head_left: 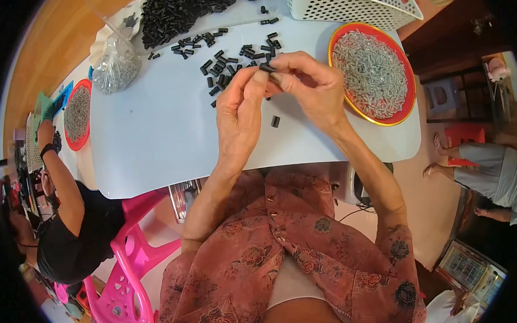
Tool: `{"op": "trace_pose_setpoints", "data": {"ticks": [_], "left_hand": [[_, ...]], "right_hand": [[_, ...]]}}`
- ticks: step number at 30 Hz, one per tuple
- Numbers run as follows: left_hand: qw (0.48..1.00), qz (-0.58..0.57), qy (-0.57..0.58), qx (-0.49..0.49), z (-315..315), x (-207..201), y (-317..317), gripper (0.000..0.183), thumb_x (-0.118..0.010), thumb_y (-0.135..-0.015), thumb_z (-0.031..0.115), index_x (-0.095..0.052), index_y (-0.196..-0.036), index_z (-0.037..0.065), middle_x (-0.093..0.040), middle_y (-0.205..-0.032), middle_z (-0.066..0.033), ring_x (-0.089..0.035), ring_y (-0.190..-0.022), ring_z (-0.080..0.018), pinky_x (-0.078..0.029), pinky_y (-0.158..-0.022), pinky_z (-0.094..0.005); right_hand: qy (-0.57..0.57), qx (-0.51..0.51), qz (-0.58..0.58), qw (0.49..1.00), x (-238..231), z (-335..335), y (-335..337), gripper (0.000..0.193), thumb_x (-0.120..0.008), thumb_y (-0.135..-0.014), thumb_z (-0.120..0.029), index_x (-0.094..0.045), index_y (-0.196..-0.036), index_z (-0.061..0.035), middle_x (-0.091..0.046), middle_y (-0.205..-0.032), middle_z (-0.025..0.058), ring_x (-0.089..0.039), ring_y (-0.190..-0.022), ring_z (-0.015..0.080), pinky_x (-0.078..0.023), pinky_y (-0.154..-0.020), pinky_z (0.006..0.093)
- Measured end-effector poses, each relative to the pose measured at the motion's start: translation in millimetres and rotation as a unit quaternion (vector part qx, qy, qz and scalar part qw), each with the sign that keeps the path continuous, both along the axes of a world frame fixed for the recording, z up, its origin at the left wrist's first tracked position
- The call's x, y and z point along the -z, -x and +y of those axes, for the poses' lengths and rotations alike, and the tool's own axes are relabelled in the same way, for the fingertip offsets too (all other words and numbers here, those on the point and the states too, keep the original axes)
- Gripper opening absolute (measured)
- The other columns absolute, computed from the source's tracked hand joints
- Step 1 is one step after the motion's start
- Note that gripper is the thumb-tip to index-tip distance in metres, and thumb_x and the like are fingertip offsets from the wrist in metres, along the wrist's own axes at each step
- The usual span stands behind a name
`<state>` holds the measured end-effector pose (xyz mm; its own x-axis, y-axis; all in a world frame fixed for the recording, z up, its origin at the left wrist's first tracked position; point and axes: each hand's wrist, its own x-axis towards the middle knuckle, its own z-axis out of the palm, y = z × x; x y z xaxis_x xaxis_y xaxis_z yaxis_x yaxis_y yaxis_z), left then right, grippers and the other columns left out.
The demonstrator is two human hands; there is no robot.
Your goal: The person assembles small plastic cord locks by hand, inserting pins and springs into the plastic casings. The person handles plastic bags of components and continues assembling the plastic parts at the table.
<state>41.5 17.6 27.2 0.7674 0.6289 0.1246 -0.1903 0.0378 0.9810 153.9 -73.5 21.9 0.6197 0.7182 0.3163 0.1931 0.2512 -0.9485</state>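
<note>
1 small black tube [267,67] was pinched by the left hand [241,112] and right hand [315,92], upper middle of the frame. From afar, I feared something so tiny could slip and get lost among the loose tubes [219,64].

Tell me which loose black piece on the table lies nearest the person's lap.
The lone black piece just right of the left hand; the other loose pieces lie farther off, mostly scattered or heaped beyond.
</note>
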Motion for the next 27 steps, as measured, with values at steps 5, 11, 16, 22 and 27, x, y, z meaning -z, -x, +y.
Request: {"op": "trace_pose_setpoints", "data": {"ticks": [5,11,16,22,27], "left_hand": [[0.999,0.037,-0.018,0.015,-7,2,-3,0.017,-0.054,-0.095,0.016,-0.061,-0.096,0.0,-0.06,-0.084,-0.0003,-0.052,-0.081,-0.0082,-0.042,-0.077,-0.0237],[0.981,0.038,-0.184,-0.044,-13,5,-8,0.015,-0.06,-0.086,0.007,-0.059,-0.098,-0.002,-0.062,-0.081,-0.0065,-0.058,-0.074,-0.0124,-0.047,-0.067,-0.0265],[0.938,0.049,-0.335,-0.072,-9,5,-10,0.017,-0.06,-0.082,0.003,-0.059,-0.098,-0.002,-0.065,-0.084,-0.0134,-0.062,-0.076,-0.0181,-0.05,-0.068,-0.0306],[0.988,0.08,-0.13,0.003,-7,-6,-9,0.015,-0.058,-0.086,0.007,-0.062,-0.098,-0.001,-0.065,-0.078,-0.0086,-0.061,-0.076,-0.0149,-0.048,-0.071,-0.0278],[0.977,-0.02,0.182,0.109,-5,5,-7,0.025,-0.053,-0.095,0.019,-0.063,-0.105,-0.001,-0.064,-0.083,-0.0046,-0.058,-0.08,-0.012,-0.046,-0.075,-0.0267]], "right_hand": [[-0.071,0.016,-0.072,0.995,13,-11,-1,0.021,-0.062,-0.08,0.007,-0.066,-0.1,0.0018,-0.064,-0.1,0.0089,-0.059,-0.082,0.0115,-0.048,-0.073,0.0235],[-0.071,0.024,-0.037,0.996,17,-19,2,0.02,-0.059,-0.081,0.007,-0.066,-0.099,0.0023,-0.064,-0.1,0.009,-0.057,-0.081,0.011,-0.047,-0.071,0.0225],[-0.068,0.05,-0.07,0.994,16,-17,4,0.02,-0.059,-0.082,0.006,-0.066,-0.1,0.0026,-0.064,-0.099,0.0093,-0.057,-0.08,0.0107,-0.047,-0.071,0.0223],[-0.042,0.062,-0.038,0.996,12,-21,4,0.02,-0.061,-0.081,0.002,-0.065,-0.1,0.0025,-0.064,-0.095,0.0086,-0.056,-0.078,0.0107,-0.047,-0.069,0.0239],[-0.057,0.063,-0.134,0.987,12,-21,0,0.024,-0.066,-0.075,-0.001,-0.066,-0.099,-0.0002,-0.064,-0.095,0.0089,-0.058,-0.077,0.0128,-0.048,-0.069,0.0249]]}}
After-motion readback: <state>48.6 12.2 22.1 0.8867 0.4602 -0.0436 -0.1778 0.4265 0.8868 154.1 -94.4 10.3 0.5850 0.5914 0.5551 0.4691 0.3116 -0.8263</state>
